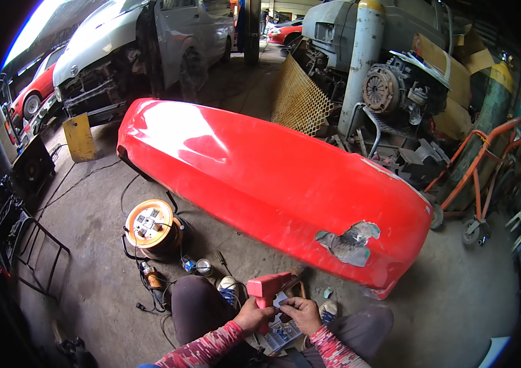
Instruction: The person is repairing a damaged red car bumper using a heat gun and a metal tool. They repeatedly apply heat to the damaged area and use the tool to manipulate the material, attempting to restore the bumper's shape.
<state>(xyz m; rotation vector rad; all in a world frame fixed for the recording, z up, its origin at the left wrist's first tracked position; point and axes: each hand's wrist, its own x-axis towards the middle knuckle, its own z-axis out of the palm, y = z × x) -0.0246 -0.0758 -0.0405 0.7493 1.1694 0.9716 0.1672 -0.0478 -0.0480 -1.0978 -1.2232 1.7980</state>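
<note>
Tool (pixel 266 286), one, red and pistol-shaped, is held by its grip in the wrapped fingers of the left hand (pixel 255 315), its far tip hard to make out. One right hand (pixel 303 314) curls beside one small pale piece (pixel 281 300); whether it pinches that I cannot tell. Below is one compartment case (pixel 282 334), partly covered, its contents too small to count. Beyond lie one red bumper (pixel 273 165) with one ragged patch (pixel 349 245), one orange-rimmed cable reel (pixel 150 222) and one grey cylinder (pixel 363 67), its top cut off.
</note>
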